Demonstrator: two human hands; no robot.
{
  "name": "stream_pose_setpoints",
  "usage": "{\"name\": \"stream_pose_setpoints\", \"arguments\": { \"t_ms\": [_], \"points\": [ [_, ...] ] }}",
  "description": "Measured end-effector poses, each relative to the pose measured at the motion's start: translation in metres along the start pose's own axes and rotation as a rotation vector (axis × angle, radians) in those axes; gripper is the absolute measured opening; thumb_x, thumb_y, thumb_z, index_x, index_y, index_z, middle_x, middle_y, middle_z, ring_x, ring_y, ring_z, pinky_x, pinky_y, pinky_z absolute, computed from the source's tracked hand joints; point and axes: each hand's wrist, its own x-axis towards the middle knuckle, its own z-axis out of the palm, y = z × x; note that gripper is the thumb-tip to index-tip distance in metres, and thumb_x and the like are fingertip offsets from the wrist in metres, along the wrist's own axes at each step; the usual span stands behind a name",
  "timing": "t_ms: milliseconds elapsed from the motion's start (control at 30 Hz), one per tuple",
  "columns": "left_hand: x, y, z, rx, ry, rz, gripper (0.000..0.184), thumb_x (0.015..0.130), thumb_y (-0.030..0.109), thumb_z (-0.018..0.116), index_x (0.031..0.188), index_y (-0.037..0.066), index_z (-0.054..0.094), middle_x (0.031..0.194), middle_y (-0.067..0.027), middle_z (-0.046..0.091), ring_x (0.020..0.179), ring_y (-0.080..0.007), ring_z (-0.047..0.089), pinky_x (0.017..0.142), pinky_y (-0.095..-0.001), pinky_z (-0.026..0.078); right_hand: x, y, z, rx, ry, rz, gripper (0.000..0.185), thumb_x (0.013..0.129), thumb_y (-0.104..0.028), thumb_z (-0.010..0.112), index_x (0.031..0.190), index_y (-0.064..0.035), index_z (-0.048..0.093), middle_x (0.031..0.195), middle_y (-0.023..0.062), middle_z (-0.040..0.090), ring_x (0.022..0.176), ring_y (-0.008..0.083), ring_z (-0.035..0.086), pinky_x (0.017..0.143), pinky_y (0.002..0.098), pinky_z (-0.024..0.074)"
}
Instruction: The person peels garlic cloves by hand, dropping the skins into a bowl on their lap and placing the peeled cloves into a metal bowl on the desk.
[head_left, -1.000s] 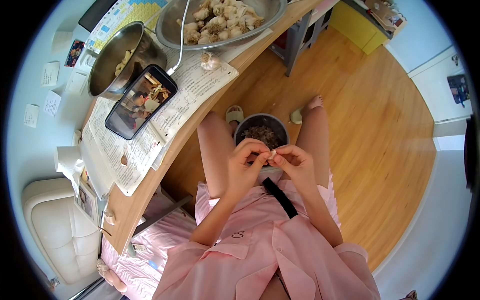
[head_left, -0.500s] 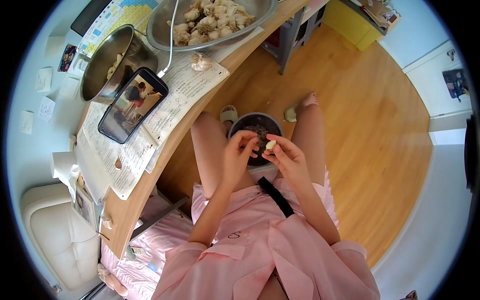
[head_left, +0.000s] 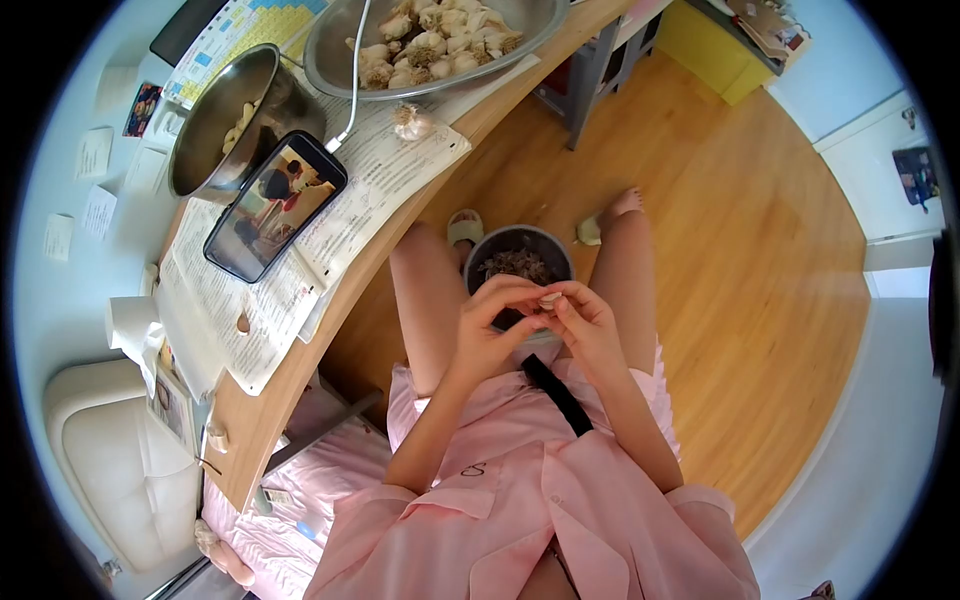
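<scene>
A pale garlic clove (head_left: pixel 549 300) is pinched between the fingertips of my right hand (head_left: pixel 588 328). My left hand (head_left: pixel 490 328) meets it from the other side, its thumb and fingers closed around the clove's near end. Beneath both hands a dark bin (head_left: pixel 565 262) holds garlic skins (head_left: pixel 517 264). On the desk, a wide metal basin (head_left: pixel 318 62) is heaped with garlic bulbs (head_left: pixel 440 40), and a steel pot (head_left: pixel 283 105) contains peeled cloves (head_left: pixel 238 127). One bulb (head_left: pixel 411 122) lies on the papers.
A phone (head_left: pixel 276 206) with a white cable leans against the pot. Written papers (head_left: pixel 385 178) cover part of the wooden desk (head_left: pixel 330 345), where a loose clove (head_left: pixel 243 322) lies. A tissue roll (head_left: pixel 133 323) stands at the left. The bin sits between my legs on the wooden floor.
Half a second ago my hands were apart, with the clove in the right. Now they are together at the clove. The phone's picture has changed, and the view has shifted slightly.
</scene>
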Motion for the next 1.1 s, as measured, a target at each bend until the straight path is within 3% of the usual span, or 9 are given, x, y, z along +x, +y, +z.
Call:
{"name": "stream_pose_setpoints", "arguments": {
  "t_ms": [300, 700, 900, 1100],
  "points": [
    [-0.003, 0.004, -0.002, 0.082, 0.031, 0.018, 0.015, 0.069, -0.003, 0.072, 0.084, 0.000, 0.067, 0.087, -0.0083, 0.061, 0.079, -0.0158, 0.058, 0.068, -0.0238, 0.047, -0.003, 0.003, -0.001, -0.011, 0.012, 0.001, 0.022, 0.087, -0.015, 0.060, 0.099, 0.0038, 0.057, 0.091, 0.0090, 0.061, 0.085, 0.0153, 0.061, 0.081, 0.0267, 0.0513],
    [-0.018, 0.020, 0.015, -0.045, 0.178, -0.007, 0.010, 0.074, -0.007, 0.067, 0.082, -0.002, 0.064, 0.088, -0.0086, 0.057, 0.080, -0.0152, 0.058, 0.069, -0.0227, 0.050, -0.016, 0.016, 0.014, 0.045, 0.036, -0.218, 0.012, 0.088, -0.011, 0.059, 0.092, -0.0010, 0.055, 0.090, 0.0049, 0.057, 0.082, 0.0136, 0.060, 0.076, 0.0261, 0.0488],
    [-0.004, 0.018, 0.003, -0.324, 0.033, -0.202, 0.009, 0.077, -0.008, 0.063, 0.085, -0.004, 0.063, 0.089, -0.0091, 0.056, 0.079, -0.0156, 0.059, 0.069, -0.0250, 0.051, -0.012, 0.007, 0.010, 0.191, 0.015, 0.008, 0.014, 0.088, -0.015, 0.059, 0.089, -0.0017, 0.056, 0.090, 0.0056, 0.060, 0.080, 0.0133, 0.059, 0.075, 0.0260, 0.0493],
    [-0.004, 0.017, -0.008, -0.506, -0.131, -0.310, 0.008, 0.079, -0.006, 0.063, 0.086, -0.005, 0.063, 0.091, -0.0093, 0.056, 0.080, -0.0160, 0.060, 0.072, -0.0263, 0.052, -0.014, 0.004, -0.002, 0.162, -0.122, 0.056, 0.016, 0.086, -0.015, 0.062, 0.090, -0.0004, 0.057, 0.087, 0.0073, 0.062, 0.078, 0.0148, 0.061, 0.069, 0.0265, 0.0516]
  ]
}}
